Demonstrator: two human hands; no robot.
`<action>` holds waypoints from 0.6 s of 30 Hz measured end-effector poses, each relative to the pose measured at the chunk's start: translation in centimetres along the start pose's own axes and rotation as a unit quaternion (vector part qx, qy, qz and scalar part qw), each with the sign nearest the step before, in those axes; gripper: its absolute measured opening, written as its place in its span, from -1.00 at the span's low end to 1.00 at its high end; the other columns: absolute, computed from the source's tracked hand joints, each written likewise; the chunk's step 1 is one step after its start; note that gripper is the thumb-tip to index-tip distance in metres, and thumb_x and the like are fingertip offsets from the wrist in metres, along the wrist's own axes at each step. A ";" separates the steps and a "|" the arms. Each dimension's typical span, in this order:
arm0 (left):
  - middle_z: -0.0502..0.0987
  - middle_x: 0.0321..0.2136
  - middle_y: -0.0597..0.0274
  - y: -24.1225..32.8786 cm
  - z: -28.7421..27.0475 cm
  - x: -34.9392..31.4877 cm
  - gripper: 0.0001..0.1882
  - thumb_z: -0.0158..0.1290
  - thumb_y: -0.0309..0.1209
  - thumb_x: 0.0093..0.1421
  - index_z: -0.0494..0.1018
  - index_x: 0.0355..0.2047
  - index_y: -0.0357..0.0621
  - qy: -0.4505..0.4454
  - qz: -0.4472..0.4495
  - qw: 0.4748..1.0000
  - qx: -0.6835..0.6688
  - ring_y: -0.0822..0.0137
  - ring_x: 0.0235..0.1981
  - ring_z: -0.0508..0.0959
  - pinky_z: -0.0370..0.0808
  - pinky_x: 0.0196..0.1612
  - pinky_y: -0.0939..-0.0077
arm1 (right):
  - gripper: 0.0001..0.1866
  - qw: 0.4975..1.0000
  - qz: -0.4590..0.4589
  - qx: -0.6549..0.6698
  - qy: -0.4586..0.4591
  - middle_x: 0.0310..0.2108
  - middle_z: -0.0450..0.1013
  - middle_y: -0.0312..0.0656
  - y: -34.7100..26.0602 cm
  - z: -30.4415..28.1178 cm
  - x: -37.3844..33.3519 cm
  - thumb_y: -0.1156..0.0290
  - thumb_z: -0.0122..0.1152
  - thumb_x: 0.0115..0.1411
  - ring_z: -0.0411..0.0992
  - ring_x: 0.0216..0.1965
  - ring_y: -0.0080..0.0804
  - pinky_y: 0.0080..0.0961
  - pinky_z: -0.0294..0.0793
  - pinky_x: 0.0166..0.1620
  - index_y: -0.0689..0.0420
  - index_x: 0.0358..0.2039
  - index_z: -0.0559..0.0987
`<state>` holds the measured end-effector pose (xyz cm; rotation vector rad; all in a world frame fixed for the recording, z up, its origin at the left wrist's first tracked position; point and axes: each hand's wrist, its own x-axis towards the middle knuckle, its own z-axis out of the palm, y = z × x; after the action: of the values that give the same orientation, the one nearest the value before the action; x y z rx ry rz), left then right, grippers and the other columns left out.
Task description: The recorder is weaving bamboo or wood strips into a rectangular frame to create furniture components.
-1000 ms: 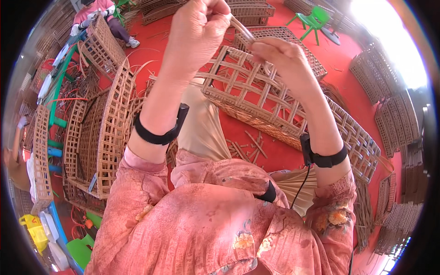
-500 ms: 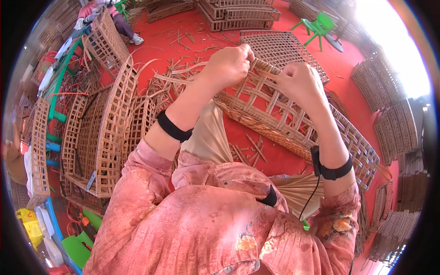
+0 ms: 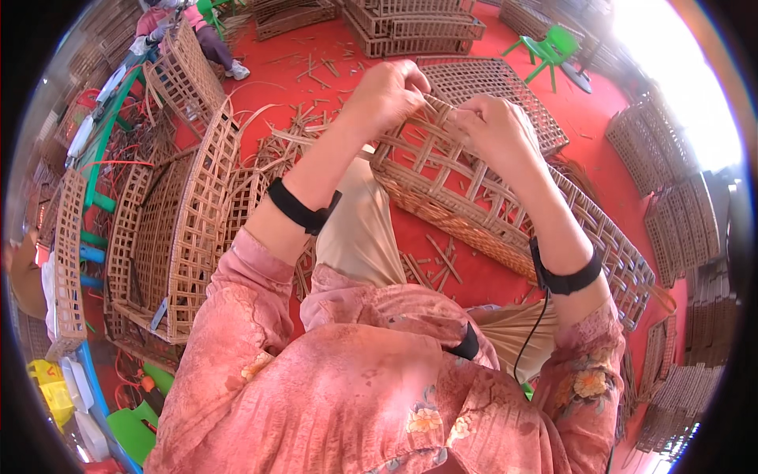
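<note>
A long openwork basket [image 3: 462, 186] woven from brown cane lies at a slant beyond my knees, its side a coarse lattice with a dense braided lower band. At its far left corner my left hand [image 3: 387, 96] is closed in a pinch on a thin cane strip [image 3: 433, 103] at the rim. Just to the right, my right hand [image 3: 496, 130] pinches the same rim, thumb and fingers pressed together. The fingertips partly cover what they grip. Both wrists wear black bands.
Left of me stand large woven baskets [image 3: 201, 229] with loose strip ends sticking out. Cane offcuts [image 3: 316, 118] litter the red floor. Beyond lies a flat woven panel [image 3: 493, 87], with a green chair [image 3: 553, 46] behind it. Another person [image 3: 209, 35] sits far left.
Both hands have shifted a little left and away from me along the rim, the right hand more so. The basket's left end now shows more between my arms.
</note>
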<state>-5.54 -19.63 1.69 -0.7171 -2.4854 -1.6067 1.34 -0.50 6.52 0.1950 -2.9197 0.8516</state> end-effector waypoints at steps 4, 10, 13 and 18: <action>0.57 -0.46 0.14 -1.6 -3.9 0.1 -0.81 0.06 -0.49 0.10 0.48 -0.25 -0.22 0.142 0.116 0.959 0.214 0.27 -0.45 0.57 0.50 -0.34 0.36 | -0.62 0.988 -0.109 0.033 0.102 -0.27 0.55 0.07 -0.2 0.8 -3.4 0.20 0.23 0.18 0.52 -0.22 0.02 -0.14 0.47 -0.10 0.27 -0.17 0.57; 0.56 -0.39 0.10 -5.7 -9.0 2.1 -0.89 0.05 -0.45 0.14 0.45 -0.31 -0.13 0.247 0.247 0.848 0.399 0.04 -0.37 0.59 0.53 -0.26 0.18 | -0.54 0.971 -0.195 -0.044 0.129 0.07 0.33 0.02 1.8 4.2 -8.7 0.40 0.34 0.07 0.29 0.12 0.04 -0.15 0.29 0.17 0.22 -0.01 0.49; 0.55 -0.35 0.10 -9.1 -18.1 3.4 -0.88 0.02 -0.39 0.17 0.45 -0.30 -0.11 0.272 0.139 0.834 0.459 0.03 -0.34 0.59 0.52 -0.23 0.15 | -0.52 0.957 -0.235 -0.073 0.153 0.10 0.32 -0.01 2.7 5.7 -9.8 0.41 0.36 0.04 0.28 0.16 0.00 -0.13 0.27 0.19 0.22 -0.01 0.50; 0.57 -0.30 0.05 -9.5 -21.8 7.3 -0.85 0.02 -0.38 0.17 0.48 -0.27 -0.11 0.223 0.146 0.821 0.506 -0.05 -0.29 0.59 0.53 -0.21 0.12 | -0.55 0.957 -0.217 -0.093 0.170 0.11 0.33 -0.10 2.9 5.8 -10.1 0.36 0.39 0.00 0.29 0.16 -0.06 -0.14 0.26 0.17 0.18 -0.07 0.56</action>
<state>-19.85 -39.57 5.71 -0.4265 -2.2354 -0.1642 10.58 -0.23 -1.21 0.5835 -2.4729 0.4819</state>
